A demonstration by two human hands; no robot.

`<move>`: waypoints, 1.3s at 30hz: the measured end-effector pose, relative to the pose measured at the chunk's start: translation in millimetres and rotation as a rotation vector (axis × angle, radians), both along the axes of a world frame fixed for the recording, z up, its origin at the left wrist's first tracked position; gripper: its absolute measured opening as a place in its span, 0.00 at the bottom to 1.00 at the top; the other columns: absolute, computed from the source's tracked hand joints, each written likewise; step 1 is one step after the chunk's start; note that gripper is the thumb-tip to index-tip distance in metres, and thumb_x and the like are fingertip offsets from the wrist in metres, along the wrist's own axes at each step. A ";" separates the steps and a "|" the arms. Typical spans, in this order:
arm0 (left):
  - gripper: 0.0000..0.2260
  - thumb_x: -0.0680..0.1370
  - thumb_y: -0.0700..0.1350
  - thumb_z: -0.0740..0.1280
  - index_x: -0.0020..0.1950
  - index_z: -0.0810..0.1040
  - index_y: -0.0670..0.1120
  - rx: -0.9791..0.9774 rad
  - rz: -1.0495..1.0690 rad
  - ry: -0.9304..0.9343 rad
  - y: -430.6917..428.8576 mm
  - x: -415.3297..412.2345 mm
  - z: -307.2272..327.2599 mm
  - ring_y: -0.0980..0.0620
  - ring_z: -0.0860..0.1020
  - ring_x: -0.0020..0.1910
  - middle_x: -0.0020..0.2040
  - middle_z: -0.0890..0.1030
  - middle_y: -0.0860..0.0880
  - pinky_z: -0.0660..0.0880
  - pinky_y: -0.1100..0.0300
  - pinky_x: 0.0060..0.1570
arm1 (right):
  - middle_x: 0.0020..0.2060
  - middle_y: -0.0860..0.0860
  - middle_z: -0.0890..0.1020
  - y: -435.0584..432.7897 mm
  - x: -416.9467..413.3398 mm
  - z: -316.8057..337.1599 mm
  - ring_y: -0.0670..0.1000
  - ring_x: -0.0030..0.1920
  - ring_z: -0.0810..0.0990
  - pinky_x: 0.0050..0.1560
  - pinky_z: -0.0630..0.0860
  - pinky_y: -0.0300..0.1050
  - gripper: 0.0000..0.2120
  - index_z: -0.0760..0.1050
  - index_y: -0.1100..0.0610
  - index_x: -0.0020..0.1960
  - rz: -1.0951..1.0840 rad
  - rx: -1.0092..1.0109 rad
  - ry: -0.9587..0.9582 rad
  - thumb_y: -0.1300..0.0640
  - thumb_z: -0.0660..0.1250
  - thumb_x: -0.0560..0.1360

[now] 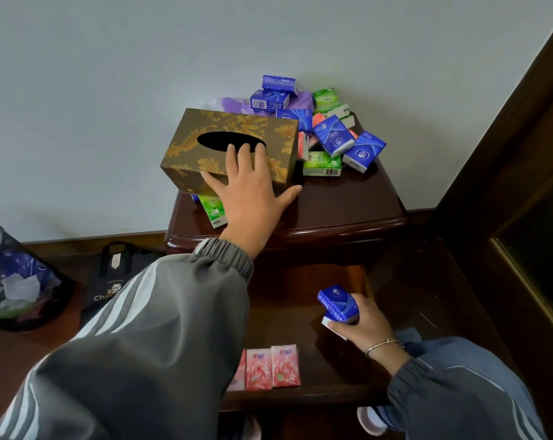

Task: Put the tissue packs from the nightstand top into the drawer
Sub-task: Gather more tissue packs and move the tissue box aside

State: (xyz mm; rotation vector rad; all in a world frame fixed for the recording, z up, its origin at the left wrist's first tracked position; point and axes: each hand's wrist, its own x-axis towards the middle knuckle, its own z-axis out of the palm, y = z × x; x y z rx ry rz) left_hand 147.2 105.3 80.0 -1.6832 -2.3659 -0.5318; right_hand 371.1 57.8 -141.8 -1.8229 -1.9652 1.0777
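Several blue, green and pink tissue packs (333, 134) lie heaped at the back right of the dark wooden nightstand top (357, 201). My left hand (253, 188) grips the gold-patterned tissue box (205, 144), three fingertips hooked into its oval slot, thumb at the box's near right corner. The box sits tilted, and a green pack (213, 211) shows beneath it. My right hand (359, 322) holds blue tissue packs (338, 304) over the open drawer (335, 366). Three pink packs (273, 369) lie side by side at the drawer's front.
A clear waste bin (11, 281) with crumpled paper stands at the left on the floor. A dark tote bag (116, 281) lies between it and the nightstand. A dark wooden door frame (507, 154) rises on the right, close to the nightstand.
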 end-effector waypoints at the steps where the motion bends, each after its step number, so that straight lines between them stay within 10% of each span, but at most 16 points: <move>1: 0.41 0.72 0.69 0.62 0.77 0.54 0.48 0.013 -0.008 0.006 -1.9 -2.4 -1.1 0.45 0.49 0.78 0.77 0.57 0.46 0.48 0.28 0.68 | 0.59 0.47 0.72 0.2 -0.3 -0.3 0.46 0.55 0.74 0.46 0.72 0.37 0.35 0.66 0.49 0.64 0.000 0.004 0.002 0.41 0.75 0.62; 8: 0.31 0.76 0.61 0.63 0.73 0.65 0.46 0.199 -0.152 -0.055 -21.1 -9.1 -3.4 0.44 0.55 0.77 0.75 0.64 0.45 0.51 0.34 0.70 | 0.57 0.46 0.72 -1.3 -1.9 4.6 0.46 0.55 0.74 0.48 0.73 0.38 0.37 0.66 0.49 0.64 0.005 0.019 0.056 0.38 0.74 0.60; 13: 0.08 0.78 0.42 0.62 0.54 0.78 0.42 0.557 -0.433 -0.223 -86.1 -1.5 -55.4 0.49 0.76 0.53 0.51 0.79 0.46 0.69 0.57 0.55 | 0.53 0.39 0.70 -9.6 -8.9 27.6 0.41 0.54 0.73 0.50 0.72 0.34 0.33 0.66 0.43 0.60 0.083 0.062 0.236 0.40 0.76 0.60; 17: 0.09 0.80 0.49 0.61 0.58 0.74 0.48 0.086 -0.038 -1.002 -134.9 25.7 -127.2 0.53 0.77 0.53 0.53 0.79 0.50 0.71 0.66 0.48 | 0.56 0.37 0.73 -21.5 -23.7 51.2 0.32 0.53 0.74 0.44 0.73 0.24 0.31 0.65 0.37 0.59 0.148 -0.053 0.430 0.46 0.78 0.62; 20: 0.24 0.79 0.62 0.55 0.62 0.74 0.45 -0.416 0.355 -1.946 -141.7 28.6 -162.6 0.45 0.77 0.57 0.59 0.79 0.43 0.74 0.53 0.49 | 0.56 0.39 0.77 -31.9 -31.7 60.0 0.32 0.52 0.76 0.46 0.71 0.22 0.28 0.68 0.39 0.58 0.154 -0.151 0.509 0.50 0.78 0.64; 22: 0.28 0.79 0.65 0.52 0.59 0.78 0.45 -0.474 0.335 -2.205 -143.2 27.6 -175.9 0.44 0.79 0.52 0.57 0.81 0.42 0.75 0.49 0.47 | 0.55 0.40 0.78 -39.3 -34.3 60.7 0.33 0.52 0.77 0.47 0.71 0.23 0.27 0.68 0.40 0.58 0.188 -0.211 0.504 0.53 0.77 0.65; 30: 0.14 0.82 0.45 0.57 0.66 0.72 0.45 -0.138 0.110 -2.257 -139.7 29.3 -184.6 0.47 0.81 0.50 0.57 0.81 0.41 0.78 0.52 0.50 | 0.54 0.44 0.76 -51.1 -54.9 52.1 0.35 0.49 0.74 0.43 0.70 0.26 0.21 0.64 0.50 0.63 0.010 -0.284 0.472 0.49 0.68 0.74; 34: 0.18 0.82 0.52 0.57 0.68 0.69 0.45 -0.151 0.040 -2.119 -142.7 37.7 -181.4 0.43 0.78 0.61 0.61 0.80 0.41 0.71 0.46 0.66 | 0.46 0.36 0.70 -59.1 -65.2 49.1 0.34 0.44 0.71 0.38 0.67 0.26 0.22 0.61 0.51 0.64 -0.013 -0.322 0.394 0.48 0.67 0.74; 39: 0.21 0.77 0.47 0.68 0.65 0.68 0.39 -0.147 0.246 -1.980 -141.6 46.6 -187.0 0.48 0.83 0.46 0.51 0.82 0.41 0.79 0.57 0.46 | 0.49 0.40 0.76 -66.9 -68.0 52.4 0.35 0.48 0.75 0.40 0.70 0.24 0.24 0.62 0.47 0.65 0.153 -0.442 0.383 0.56 0.68 0.73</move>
